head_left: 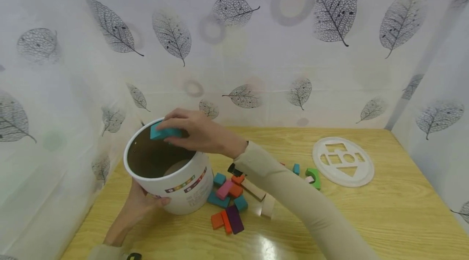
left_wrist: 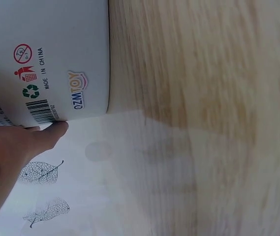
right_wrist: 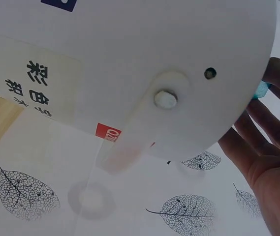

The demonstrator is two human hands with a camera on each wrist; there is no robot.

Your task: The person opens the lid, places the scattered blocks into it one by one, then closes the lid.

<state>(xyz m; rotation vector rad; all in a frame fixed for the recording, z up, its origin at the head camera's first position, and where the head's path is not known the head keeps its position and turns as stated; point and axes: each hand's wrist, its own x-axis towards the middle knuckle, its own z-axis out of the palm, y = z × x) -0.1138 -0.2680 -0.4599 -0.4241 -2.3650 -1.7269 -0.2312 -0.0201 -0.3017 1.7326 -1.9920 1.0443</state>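
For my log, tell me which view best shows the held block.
Head: much of the block shows, held in the right hand. Right wrist shows only a teal sliver past the bucket; left wrist, none.

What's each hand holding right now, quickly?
Left hand: closed, gripping the side of the white bucket.
Right hand: closed, holding a teal block at the bucket's mouth.

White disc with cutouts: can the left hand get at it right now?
Probably not directly: the left hand is holding the bucket, and the right sleeve slants across between that hand and the disc.
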